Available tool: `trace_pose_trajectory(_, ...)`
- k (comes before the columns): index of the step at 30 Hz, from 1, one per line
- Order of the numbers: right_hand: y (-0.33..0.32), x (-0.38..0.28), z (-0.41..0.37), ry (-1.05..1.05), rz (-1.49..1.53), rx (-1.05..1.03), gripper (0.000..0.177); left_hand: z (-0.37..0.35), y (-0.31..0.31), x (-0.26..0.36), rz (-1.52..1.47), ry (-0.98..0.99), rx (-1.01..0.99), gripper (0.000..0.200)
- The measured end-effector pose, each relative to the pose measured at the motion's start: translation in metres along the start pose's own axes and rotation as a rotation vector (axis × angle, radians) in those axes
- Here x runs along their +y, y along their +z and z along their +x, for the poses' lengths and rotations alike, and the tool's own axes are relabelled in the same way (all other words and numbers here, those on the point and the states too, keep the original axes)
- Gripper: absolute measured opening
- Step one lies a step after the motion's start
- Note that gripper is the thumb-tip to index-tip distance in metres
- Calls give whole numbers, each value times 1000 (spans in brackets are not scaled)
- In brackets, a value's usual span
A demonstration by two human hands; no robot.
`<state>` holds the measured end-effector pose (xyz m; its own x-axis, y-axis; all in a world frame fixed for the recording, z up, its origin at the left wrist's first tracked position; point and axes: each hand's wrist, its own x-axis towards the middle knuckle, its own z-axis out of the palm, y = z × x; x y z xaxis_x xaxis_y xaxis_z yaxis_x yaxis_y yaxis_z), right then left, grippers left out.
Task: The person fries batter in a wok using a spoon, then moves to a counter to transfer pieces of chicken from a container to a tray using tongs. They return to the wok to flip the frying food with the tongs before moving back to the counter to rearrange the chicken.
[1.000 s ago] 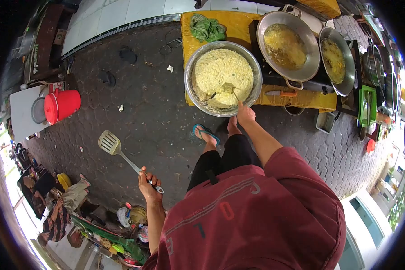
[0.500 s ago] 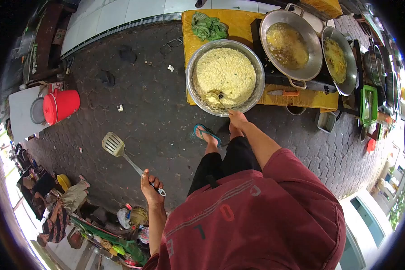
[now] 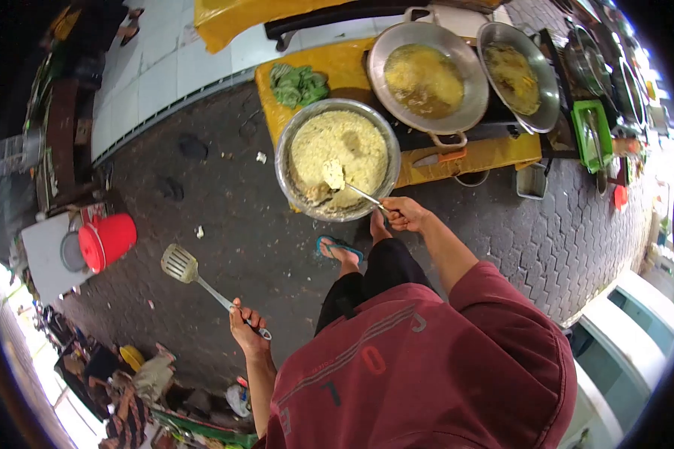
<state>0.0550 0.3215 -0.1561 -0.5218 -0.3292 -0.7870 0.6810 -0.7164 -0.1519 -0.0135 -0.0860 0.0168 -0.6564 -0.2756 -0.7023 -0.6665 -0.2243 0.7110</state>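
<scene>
My right hand (image 3: 406,215) is closed around the handle of a metal spoon (image 3: 363,194). A pale lump of batter (image 3: 333,173) covers the spoon's head, which is held over a large metal bowl (image 3: 282,170). Thick, pale yellow batter (image 3: 318,142) fills much of this bowl, with a dug-out patch on the near side. Well away from the bowl, my left hand (image 3: 249,327) grips a slotted spatula (image 3: 180,263) by its handle. Its slotted blade points up and left above the dark floor, touching nothing.
Two wide pans, one nearer (image 3: 378,75) and one farther right (image 3: 550,105), hold frying food in oil. A green cloth (image 3: 298,84) and an orange-handled knife (image 3: 449,157) lie on the yellow-covered table (image 3: 419,176). A green tray (image 3: 580,123), a red bucket (image 3: 112,243) and a seated person (image 3: 131,411) are around.
My right hand has drawn back to the right, and the spoon has come up out of the batter carrying a lump. My left hand still holds the spatula. The view has shifted.
</scene>
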Motion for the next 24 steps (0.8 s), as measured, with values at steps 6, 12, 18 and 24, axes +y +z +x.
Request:
trace_pose_trajectory(6, -44, -75, -92, -317, -57, 168, 35, -6, 35, 10, 16, 37, -41, 23)
trace_pose_trajectory(12, -86, -127, -56, -670, -276, 611, 32, -13, 57, 15, 5, 68, -60, 23)
trace_pose_trajectory(18, -52, -105, 0, -739, -981, 1297, 36, -28, 57, 22, 2, 85, -63, 22)
trace_pose_trajectory(24, -26, -95, -31, -615, -1141, 1264, 38, -21, 61, 14, -31, 88, -30, 23)
